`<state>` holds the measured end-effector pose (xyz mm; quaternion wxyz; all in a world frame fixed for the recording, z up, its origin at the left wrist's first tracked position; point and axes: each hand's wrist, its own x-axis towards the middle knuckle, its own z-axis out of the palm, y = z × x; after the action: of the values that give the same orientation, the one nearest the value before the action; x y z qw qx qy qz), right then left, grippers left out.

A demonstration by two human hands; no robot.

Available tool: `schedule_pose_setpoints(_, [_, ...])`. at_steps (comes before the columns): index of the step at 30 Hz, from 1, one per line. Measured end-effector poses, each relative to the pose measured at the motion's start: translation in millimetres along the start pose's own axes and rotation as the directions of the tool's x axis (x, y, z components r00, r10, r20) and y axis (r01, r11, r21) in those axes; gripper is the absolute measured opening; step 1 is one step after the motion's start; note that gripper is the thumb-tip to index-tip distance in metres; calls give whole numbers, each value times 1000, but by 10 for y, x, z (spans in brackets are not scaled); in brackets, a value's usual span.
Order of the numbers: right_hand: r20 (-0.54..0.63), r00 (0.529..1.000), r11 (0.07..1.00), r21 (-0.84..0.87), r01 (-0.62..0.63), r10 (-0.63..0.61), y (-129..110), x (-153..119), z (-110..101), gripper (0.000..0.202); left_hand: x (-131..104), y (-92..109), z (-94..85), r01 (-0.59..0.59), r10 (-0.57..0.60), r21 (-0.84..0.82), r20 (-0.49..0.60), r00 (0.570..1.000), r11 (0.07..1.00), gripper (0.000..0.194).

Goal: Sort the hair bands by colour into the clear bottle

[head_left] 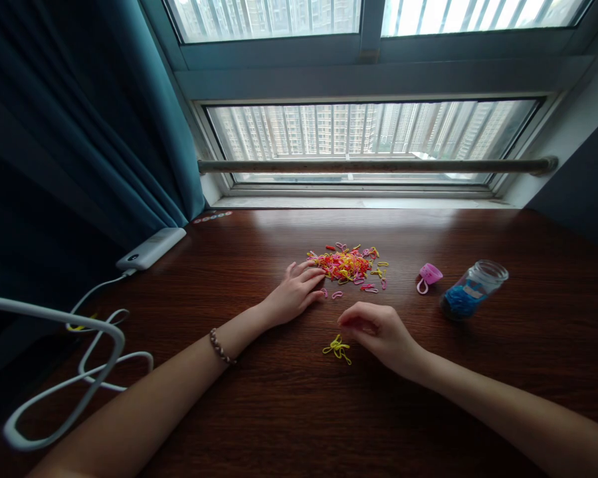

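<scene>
A pile of small red, pink, orange and yellow bands (346, 264) lies on the dark wooden table. My left hand (295, 292) rests at the pile's left edge, fingers spread, two stray pink bands near its fingertips. Closer to me is a small heap of yellow bands (337, 348). Just above and right of that heap is my right hand (379, 332), its thumb and fingers pinched together; whatever they hold, if anything, is hidden. To the right stand a pink lid with a loop (430, 273) and a clear jar (473, 290) containing blue bands.
At the left, a white power strip (152, 248) sits beside the blue curtain (129, 133), its white cable (99, 372) coiled over the table's left side. A metal rail (373, 166) crosses before the window behind the table (259, 411).
</scene>
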<state>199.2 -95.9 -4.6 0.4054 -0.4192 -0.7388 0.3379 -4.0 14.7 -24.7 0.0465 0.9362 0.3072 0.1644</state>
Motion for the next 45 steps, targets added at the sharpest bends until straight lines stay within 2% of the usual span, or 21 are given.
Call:
schedule_pose_setpoints(5, [153, 987, 996, 80, 32, -44, 5, -32, 2, 16, 1, -1, 4, -20, 19, 20, 18, 1000, 1000, 34])
schedule_pose_setpoints(8, [165, 985, 993, 115, 40, -59, -7, -32, -11, 18, 6, 1, 1, -12, 12, 10, 27, 1000, 1000, 35])
schedule_pose_setpoints(12, [79, 994, 995, 63, 71, -76, 5, 15, -59, 17, 9, 6, -8, -14, 14, -1, 32, 999, 1000, 36])
schedule_pose_setpoints(15, [-149, 985, 991, -118, 70, -87, 137, 97, -169, 17, 7, 7, -7, -29, 29, -3, 34, 999, 1000, 35])
schedule_pose_setpoints(17, [-311, 945, 957, -290, 12, -106, 298, 159, -274, 19, 4, 5, -2, -34, 35, -9, 26, 999, 999, 33])
schedule_pose_setpoints(18, [-351, 929, 925, -380, -26, -118, 390, 185, -327, 20, 2, 4, 1, -35, 35, -13, 17, 999, 999, 32])
schedule_pose_setpoints(21, [-323, 941, 802, -587, -113, -104, 641, 227, -441, 22, 0, -2, 8, -36, 36, -21, -3, 999, 999, 32])
schedule_pose_setpoints(25, [-268, 962, 717, -681, -151, -51, 780, 221, -460, 27, 2, -4, -12, -49, 48, -22, -17, 999, 999, 34])
schedule_pose_setpoints(30, [-285, 955, 743, -656, -133, -81, 757, 226, -433, 28, -23, 114, -80, -176, 151, -164, -151, 977, 971, 29])
schedule_pose_setpoints(33, [-326, 939, 790, -602, -119, -107, 728, 234, -426, 28, -59, 316, -118, -277, 215, -312, -217, 952, 909, 20])
schedule_pose_setpoints(36, [-352, 929, 833, -543, -105, -112, 695, 229, -416, 27, -93, 547, -144, -302, 236, -446, -198, 951, 843, 11])
schedule_pose_setpoints(39, [-350, 929, 856, -512, -79, -124, 665, 217, -407, 26, -111, 665, -138, -290, 238, -494, -167, 957, 819, 11])
schedule_pose_setpoints(41, [-349, 927, 862, -503, -65, -134, 653, 213, -403, 25, -114, 649, -107, -257, 203, -458, -165, 965, 851, 12])
schedule_pose_setpoints(43, [-346, 928, 864, -500, -58, -138, 646, 212, -400, 24, -113, 579, -62, -169, 101, -384, -192, 976, 908, 11])
schedule_pose_setpoints(45, [-341, 930, 864, -500, -55, -139, 641, 212, -397, 23, -108, 493, -19, -30, -41, -304, -225, 974, 952, 8])
